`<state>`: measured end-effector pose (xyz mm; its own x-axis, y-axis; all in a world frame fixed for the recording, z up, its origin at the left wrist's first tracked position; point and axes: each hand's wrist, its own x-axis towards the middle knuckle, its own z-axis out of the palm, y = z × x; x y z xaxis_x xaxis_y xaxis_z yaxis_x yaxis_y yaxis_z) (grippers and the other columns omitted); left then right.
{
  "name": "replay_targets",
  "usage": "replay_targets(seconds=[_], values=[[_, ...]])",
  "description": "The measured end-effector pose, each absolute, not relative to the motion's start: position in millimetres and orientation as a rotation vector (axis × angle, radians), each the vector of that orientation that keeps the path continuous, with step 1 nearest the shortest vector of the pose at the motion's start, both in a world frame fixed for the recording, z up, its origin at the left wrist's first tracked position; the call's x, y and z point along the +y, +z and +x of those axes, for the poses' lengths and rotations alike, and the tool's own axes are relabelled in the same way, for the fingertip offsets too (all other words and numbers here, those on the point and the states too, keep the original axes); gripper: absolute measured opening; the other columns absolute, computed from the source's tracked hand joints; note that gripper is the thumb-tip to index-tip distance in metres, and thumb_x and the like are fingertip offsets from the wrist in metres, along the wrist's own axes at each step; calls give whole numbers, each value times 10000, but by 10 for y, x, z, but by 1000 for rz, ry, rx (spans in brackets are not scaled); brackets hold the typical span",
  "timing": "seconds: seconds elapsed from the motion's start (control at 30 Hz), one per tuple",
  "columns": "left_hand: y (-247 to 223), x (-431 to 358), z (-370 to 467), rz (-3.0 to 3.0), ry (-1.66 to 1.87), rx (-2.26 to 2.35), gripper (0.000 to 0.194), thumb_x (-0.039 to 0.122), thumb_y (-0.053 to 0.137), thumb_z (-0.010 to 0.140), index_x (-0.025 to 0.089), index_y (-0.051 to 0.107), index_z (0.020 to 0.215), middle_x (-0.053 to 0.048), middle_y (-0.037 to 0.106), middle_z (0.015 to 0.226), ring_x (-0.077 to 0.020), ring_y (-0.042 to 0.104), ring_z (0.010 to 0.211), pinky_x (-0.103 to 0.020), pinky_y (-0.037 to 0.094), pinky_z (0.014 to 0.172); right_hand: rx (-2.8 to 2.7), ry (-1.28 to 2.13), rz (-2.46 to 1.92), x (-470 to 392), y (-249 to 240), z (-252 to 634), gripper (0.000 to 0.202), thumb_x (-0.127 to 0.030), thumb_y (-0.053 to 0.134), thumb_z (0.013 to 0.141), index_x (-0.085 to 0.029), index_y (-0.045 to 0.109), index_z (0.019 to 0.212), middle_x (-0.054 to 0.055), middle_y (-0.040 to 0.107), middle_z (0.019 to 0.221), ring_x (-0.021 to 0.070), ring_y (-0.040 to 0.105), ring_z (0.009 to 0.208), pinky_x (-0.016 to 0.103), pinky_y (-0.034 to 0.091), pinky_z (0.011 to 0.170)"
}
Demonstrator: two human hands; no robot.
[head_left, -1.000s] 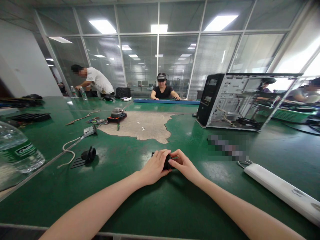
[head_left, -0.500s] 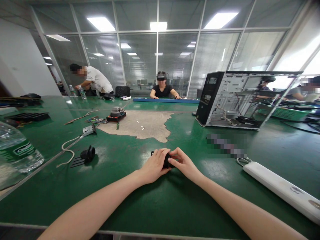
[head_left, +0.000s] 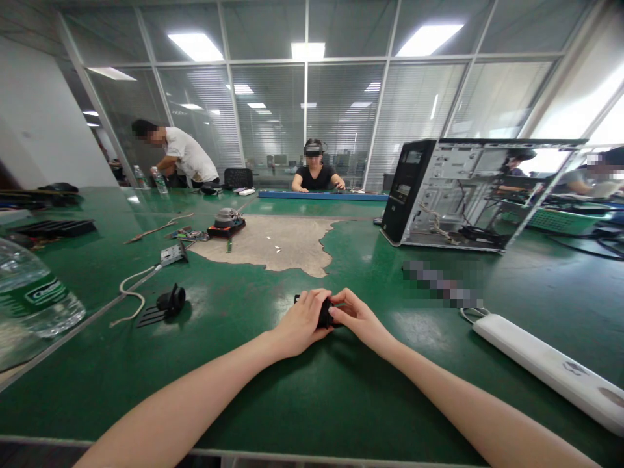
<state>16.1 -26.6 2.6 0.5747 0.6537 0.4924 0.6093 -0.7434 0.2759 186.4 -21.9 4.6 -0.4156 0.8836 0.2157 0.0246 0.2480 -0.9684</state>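
Observation:
A small black part [head_left: 325, 314] lies between my hands over the green table [head_left: 312, 403], largely covered by fingers. My left hand [head_left: 303, 325] is wrapped over it from the left. On its right side, my right hand [head_left: 355, 317] pinches it between thumb and fingers. Left of my hands, a black slotted piece with a round end [head_left: 170, 301] rests on the table, next to a metal bracket [head_left: 171, 254] with a pale cord.
An open computer case [head_left: 458, 195] stands at the back right. A white power strip [head_left: 546, 370] lies to the right, a water bottle [head_left: 39, 292] at the left. People sit and stand beyond the table; a heatsink with fan [head_left: 228, 220] is at centre left.

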Motion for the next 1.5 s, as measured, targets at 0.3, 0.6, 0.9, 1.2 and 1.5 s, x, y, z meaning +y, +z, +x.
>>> replay_targets(seconds=[0.3,0.6,0.9,1.2,1.5], values=[[20,-270,161,2729,875,1110,594,269,573,756,162,234,1231,-122,380,1215,-254,378,1107,-420,378,916,-1708,1279,-925,-159,8,1887,272,-367,603,713,-192,485,883,17,543,901,146,560,790,312,474,710],[17,-268,172,2716,910,1098,592,271,570,757,177,231,1233,-119,387,1207,-253,383,1107,-430,381,906,-1680,1243,-858,-185,20,1872,228,-340,606,722,-201,463,830,-10,527,847,126,553,785,290,460,732],[11,-263,164,2726,906,1094,605,248,584,746,184,230,1232,-117,389,1209,-253,384,1107,-434,379,909,-1717,1285,-870,-197,27,1880,278,-343,625,702,-197,462,873,8,533,897,145,558,813,301,465,725],[32,-273,165,2694,906,1104,606,240,589,739,185,236,1228,-112,384,1207,-248,383,1113,-429,374,922,-1648,1257,-883,-180,25,1841,241,-370,593,725,-195,460,822,-9,526,822,125,554,745,287,458,702],[22,-267,165,2686,901,1107,607,236,585,739,199,228,1228,-108,385,1209,-248,388,1105,-439,380,907,-1698,1298,-860,-231,76,1858,278,-347,630,692,-202,450,846,4,521,905,149,549,831,293,473,705]])
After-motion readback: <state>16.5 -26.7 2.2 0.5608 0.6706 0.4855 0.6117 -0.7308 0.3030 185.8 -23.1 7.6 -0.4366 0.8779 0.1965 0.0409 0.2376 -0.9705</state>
